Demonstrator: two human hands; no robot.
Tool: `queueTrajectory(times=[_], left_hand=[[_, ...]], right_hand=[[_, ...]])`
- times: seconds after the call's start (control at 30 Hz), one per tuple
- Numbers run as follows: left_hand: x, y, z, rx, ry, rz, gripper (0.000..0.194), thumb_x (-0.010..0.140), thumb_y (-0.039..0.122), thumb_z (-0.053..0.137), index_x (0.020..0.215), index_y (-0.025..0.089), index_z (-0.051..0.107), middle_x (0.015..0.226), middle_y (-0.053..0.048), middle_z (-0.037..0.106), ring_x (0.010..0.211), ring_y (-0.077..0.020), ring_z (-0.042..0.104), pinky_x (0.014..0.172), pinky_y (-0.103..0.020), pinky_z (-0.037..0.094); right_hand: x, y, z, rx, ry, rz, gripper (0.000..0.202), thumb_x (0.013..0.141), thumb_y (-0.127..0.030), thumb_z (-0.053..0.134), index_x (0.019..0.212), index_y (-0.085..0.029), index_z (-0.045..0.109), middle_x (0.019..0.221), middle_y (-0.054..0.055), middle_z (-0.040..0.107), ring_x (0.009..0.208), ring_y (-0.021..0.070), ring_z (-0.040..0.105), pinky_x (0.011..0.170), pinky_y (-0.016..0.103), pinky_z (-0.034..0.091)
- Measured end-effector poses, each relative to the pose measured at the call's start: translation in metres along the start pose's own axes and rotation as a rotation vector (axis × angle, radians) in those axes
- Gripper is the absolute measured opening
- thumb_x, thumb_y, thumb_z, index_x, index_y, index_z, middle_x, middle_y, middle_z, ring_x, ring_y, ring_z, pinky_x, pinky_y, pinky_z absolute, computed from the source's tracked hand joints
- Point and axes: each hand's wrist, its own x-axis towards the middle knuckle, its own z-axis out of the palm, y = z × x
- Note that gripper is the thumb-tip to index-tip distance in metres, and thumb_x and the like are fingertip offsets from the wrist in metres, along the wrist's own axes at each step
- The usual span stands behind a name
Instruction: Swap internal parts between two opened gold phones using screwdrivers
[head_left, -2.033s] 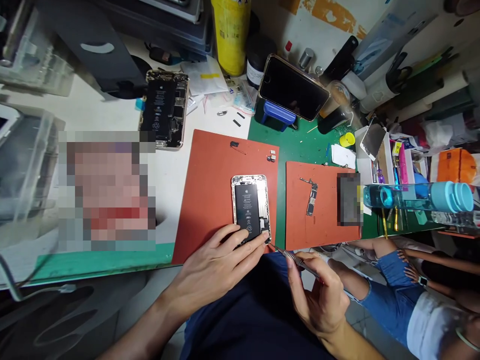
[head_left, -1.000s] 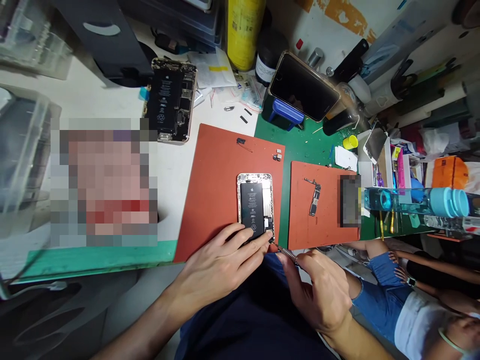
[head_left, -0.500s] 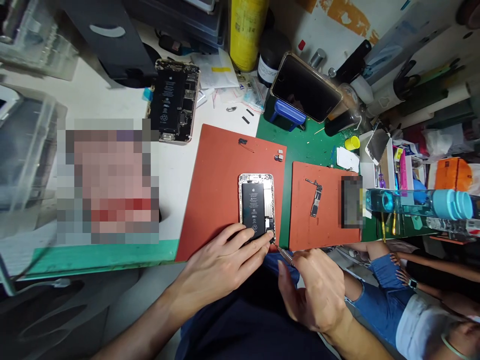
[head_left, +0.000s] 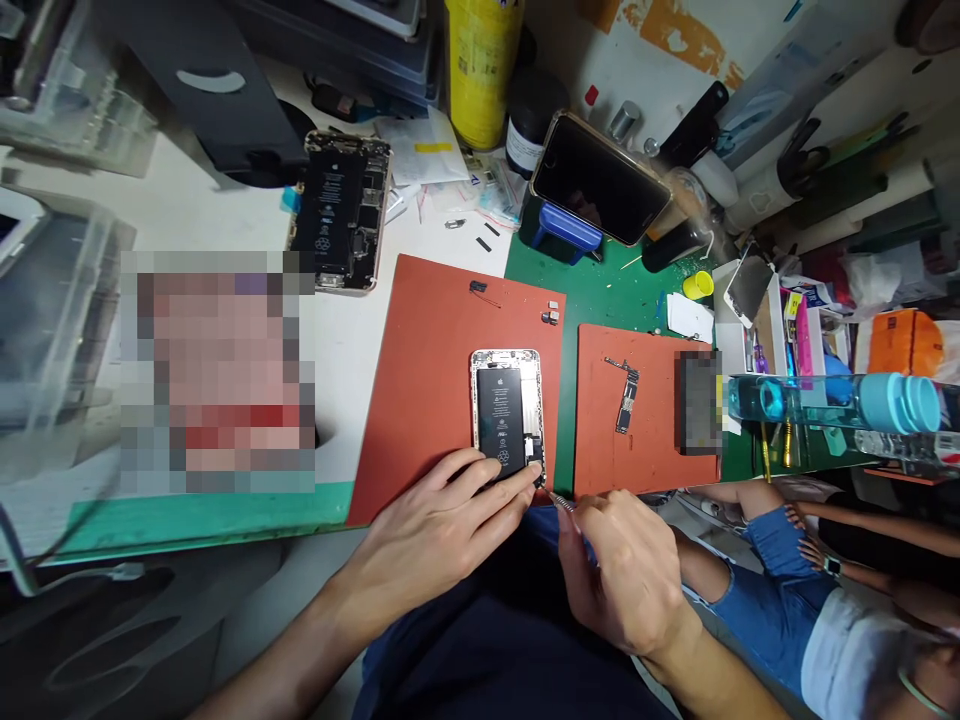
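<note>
An opened phone [head_left: 501, 410] lies on a red-brown mat [head_left: 427, 350], its black battery and inner frame showing. My left hand [head_left: 450, 520] rests over the phone's lower end with fingers stretched out, one fingertip at the lower right corner. My right hand [head_left: 626, 560] is closed around a slim screwdriver [head_left: 562, 502] with a ridged metal shaft. The tool's thin tip points at that same corner; whether it touches is too small to tell. On a second mat [head_left: 600, 450] to the right lies a narrow logic board [head_left: 628, 400].
Another opened phone [head_left: 341, 210] lies at the back left. Small parts [head_left: 551, 312] sit on the main mat's upper right. A dark-screened phone [head_left: 600, 180] leans on a blue stand [head_left: 562, 230]. At the right are a bottle [head_left: 825, 400] and a seated person [head_left: 780, 570].
My right hand has come slightly left and up with the screwdriver, closer to the phone's corner. My left hand keeps its place on the phone. The whole view has shifted slightly.
</note>
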Motion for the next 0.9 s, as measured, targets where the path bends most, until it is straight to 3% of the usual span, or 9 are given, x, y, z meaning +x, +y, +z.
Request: queueTrajectory(times=[0.07,0.2,0.3,0.53,0.67,0.77,0.9], left_hand=[[-0.001,0.0,0.001,-0.01,-0.005,-0.006,0.03,0.104,0.009,0.063,0.127,0.021,0.078,0.151,-0.001,0.071,0.109,-0.0247,0.063,0.108,-0.046,0.051],[-0.003,0.0,0.003,-0.031,-0.05,-0.032,0.032,0.106,0.01,0.06,0.132,0.02,0.076,0.154,0.002,0.07,0.114,-0.0271,0.061,0.111,-0.047,0.049],[-0.005,-0.002,0.003,-0.049,-0.067,-0.031,0.035,0.106,0.007,0.058,0.133,0.021,0.075,0.154,0.0,0.069,0.115,-0.0268,0.061,0.113,-0.046,0.048],[-0.009,-0.005,0.001,-0.069,-0.033,-0.052,0.053,0.104,0.01,0.063,0.154,0.027,0.061,0.15,-0.003,0.072,0.118,-0.0245,0.066,0.112,-0.045,0.051],[-0.004,-0.005,-0.003,-0.109,-0.025,-0.088,0.043,0.112,0.015,0.051,0.151,0.029,0.062,0.148,0.004,0.074,0.117,-0.0223,0.064,0.107,-0.04,0.051],[0.002,-0.004,-0.007,-0.095,-0.042,-0.084,0.039,0.113,0.014,0.052,0.146,0.028,0.065,0.147,0.007,0.074,0.114,-0.0219,0.063,0.103,-0.037,0.051],[0.004,-0.005,-0.01,-0.072,-0.058,-0.078,0.04,0.113,0.011,0.05,0.148,0.025,0.064,0.147,0.007,0.074,0.115,-0.0224,0.062,0.101,-0.037,0.051]], right_hand=[[0.001,0.0,0.0,-0.019,-0.02,0.005,0.021,0.1,-0.005,0.065,0.119,-0.012,0.062,0.073,0.004,0.068,0.06,0.0189,0.056,0.054,0.034,0.042],[0.001,0.001,0.0,0.001,0.013,-0.025,0.02,0.101,-0.003,0.058,0.119,-0.011,0.062,0.086,0.012,0.075,0.066,0.0203,0.061,0.058,0.035,0.045],[0.002,0.001,0.0,-0.027,0.036,-0.034,0.018,0.1,-0.003,0.061,0.117,-0.011,0.063,0.076,0.006,0.071,0.062,0.0188,0.059,0.056,0.034,0.042],[0.0,0.003,0.003,0.006,0.049,0.016,0.019,0.101,-0.003,0.062,0.118,-0.012,0.062,0.074,0.002,0.067,0.061,0.0174,0.058,0.054,0.033,0.044],[-0.008,0.006,-0.001,0.114,0.047,0.095,0.015,0.105,-0.006,0.06,0.118,-0.014,0.063,0.072,0.0,0.066,0.063,0.0165,0.061,0.056,0.032,0.049],[-0.018,0.011,-0.011,0.192,0.136,0.203,0.015,0.105,-0.005,0.063,0.113,-0.018,0.063,0.077,0.002,0.072,0.066,0.0158,0.067,0.06,0.031,0.056],[-0.039,0.027,-0.023,0.075,0.383,0.308,0.028,0.097,-0.001,0.077,0.116,-0.017,0.065,0.085,0.004,0.078,0.072,0.0185,0.077,0.064,0.032,0.065]])
